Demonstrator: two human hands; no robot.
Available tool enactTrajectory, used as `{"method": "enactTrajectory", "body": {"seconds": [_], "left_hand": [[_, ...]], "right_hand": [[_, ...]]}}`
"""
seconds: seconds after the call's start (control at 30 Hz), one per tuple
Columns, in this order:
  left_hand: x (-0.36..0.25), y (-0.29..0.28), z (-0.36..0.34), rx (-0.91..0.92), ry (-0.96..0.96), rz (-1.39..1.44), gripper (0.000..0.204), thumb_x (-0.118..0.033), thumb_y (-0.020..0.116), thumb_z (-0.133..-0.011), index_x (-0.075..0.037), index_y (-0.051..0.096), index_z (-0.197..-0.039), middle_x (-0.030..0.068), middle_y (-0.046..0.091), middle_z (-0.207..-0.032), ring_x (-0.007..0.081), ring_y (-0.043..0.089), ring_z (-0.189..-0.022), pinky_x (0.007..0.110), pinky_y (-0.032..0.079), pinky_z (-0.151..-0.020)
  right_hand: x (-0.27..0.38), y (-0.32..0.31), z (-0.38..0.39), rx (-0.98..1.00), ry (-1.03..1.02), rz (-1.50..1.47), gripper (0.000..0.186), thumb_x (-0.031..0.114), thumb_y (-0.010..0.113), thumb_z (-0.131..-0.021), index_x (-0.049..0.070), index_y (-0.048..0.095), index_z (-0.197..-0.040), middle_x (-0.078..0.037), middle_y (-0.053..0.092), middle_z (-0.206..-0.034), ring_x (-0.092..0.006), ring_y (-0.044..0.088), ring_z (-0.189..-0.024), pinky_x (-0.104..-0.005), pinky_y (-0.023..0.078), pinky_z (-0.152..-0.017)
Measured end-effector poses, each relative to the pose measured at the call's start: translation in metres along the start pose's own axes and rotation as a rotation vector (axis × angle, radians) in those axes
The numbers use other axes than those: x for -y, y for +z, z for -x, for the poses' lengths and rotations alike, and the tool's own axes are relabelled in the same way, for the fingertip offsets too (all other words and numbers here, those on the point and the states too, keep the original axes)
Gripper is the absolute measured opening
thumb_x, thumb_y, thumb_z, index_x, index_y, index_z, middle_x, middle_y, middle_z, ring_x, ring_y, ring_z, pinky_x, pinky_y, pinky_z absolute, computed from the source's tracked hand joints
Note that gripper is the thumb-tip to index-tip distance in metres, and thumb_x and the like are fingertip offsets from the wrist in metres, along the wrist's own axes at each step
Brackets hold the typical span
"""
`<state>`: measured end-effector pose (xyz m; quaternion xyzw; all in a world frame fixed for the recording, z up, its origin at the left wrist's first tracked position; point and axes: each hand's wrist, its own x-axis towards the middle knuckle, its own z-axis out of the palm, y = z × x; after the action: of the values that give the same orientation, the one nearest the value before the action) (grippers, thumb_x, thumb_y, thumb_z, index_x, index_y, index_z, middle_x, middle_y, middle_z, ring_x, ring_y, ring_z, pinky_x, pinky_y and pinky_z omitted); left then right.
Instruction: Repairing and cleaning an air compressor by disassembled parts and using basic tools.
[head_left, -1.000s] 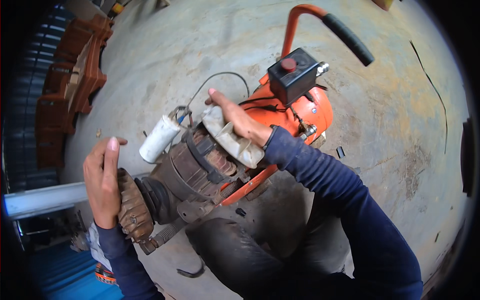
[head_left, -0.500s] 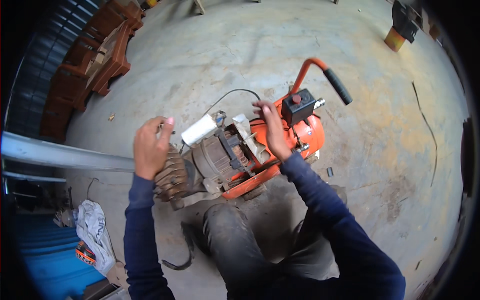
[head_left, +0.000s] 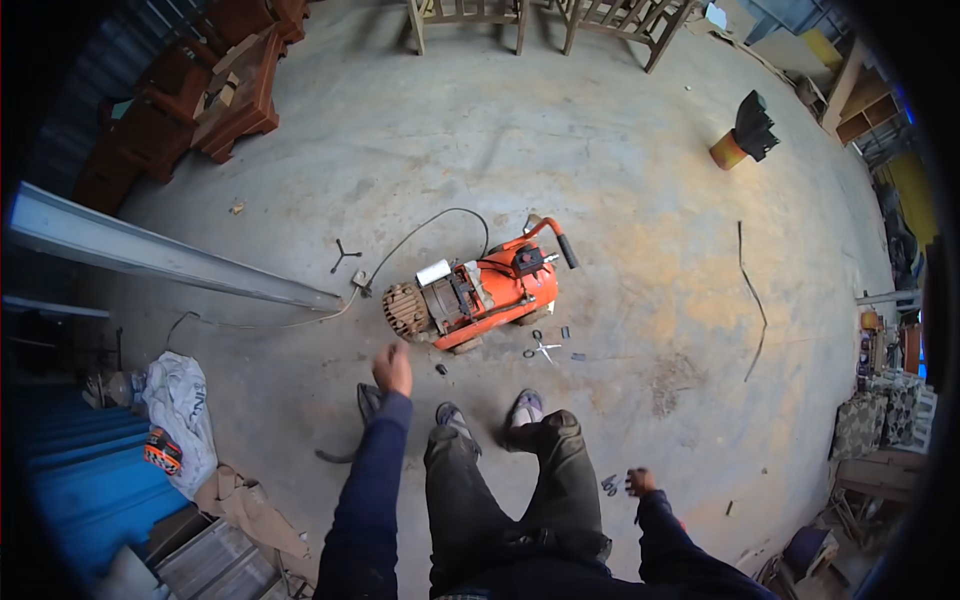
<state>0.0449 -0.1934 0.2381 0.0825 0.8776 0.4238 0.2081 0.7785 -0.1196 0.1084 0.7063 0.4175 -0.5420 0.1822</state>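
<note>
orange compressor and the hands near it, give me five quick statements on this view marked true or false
1. The orange compressor is on the concrete floor. True.
2. The white cylinder is fixed to the black-sleeved handle. False: it sits over the motor section, away from the handle.
3. The right grip is touching the compressor. False: it is well apart from it, low on the right.
4. The left grip is nearer the brown finned head than the right grip is. True.
5. A dark three-armed tool lies on top of the compressor. False: it lies on the floor, to the compressor's left.
</note>
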Motion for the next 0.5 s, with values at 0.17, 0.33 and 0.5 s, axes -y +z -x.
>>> {"method": "enactTrajectory", "body": {"seconds": [0.17, 0.33, 0.5], "left_hand": [[0.062, -0.064, 0.183, 0.731, -1.405, 0.715, 0.030, -0.034, 0.054, -0.088, -0.008, 0.060, -0.072, 0.0041, 0.045, -0.052, 0.0178, 0.050, -0.049, 0.032, 0.041, -0.044], [0.016, -0.013, 0.278, 0.745, -1.278, 0.686, 0.034, -0.034, 0.052, -0.090, -0.008, 0.060, -0.071, 0.0063, 0.052, -0.055, 0.0234, 0.056, -0.052, 0.036, 0.044, -0.046], [-0.013, 0.072, 0.283, 0.752, -1.080, 0.859, 0.045, -0.045, 0.040, -0.097, -0.005, 0.059, -0.107, 0.0174, 0.066, -0.105, 0.0354, 0.064, -0.094, 0.049, 0.050, -0.087]], "right_hand": [[0.031, -0.003, 0.191, 0.106, 0.320, -0.054, 0.025, 0.025, 0.055, -0.092, 0.004, 0.060, -0.105, -0.012, 0.067, -0.089, -0.0256, 0.066, -0.067, -0.0374, 0.053, -0.055], [0.027, -0.050, 0.201, 0.052, -0.096, -0.385, 0.031, 0.029, 0.057, -0.092, 0.003, 0.058, -0.110, -0.012, 0.068, -0.095, -0.0246, 0.067, -0.072, -0.0370, 0.053, -0.060], [0.011, -0.148, 0.180, -0.025, -0.227, -0.454, 0.034, 0.031, 0.057, -0.090, 0.004, 0.058, -0.111, -0.014, 0.067, -0.099, -0.0255, 0.066, -0.080, -0.0396, 0.054, -0.068]]}}
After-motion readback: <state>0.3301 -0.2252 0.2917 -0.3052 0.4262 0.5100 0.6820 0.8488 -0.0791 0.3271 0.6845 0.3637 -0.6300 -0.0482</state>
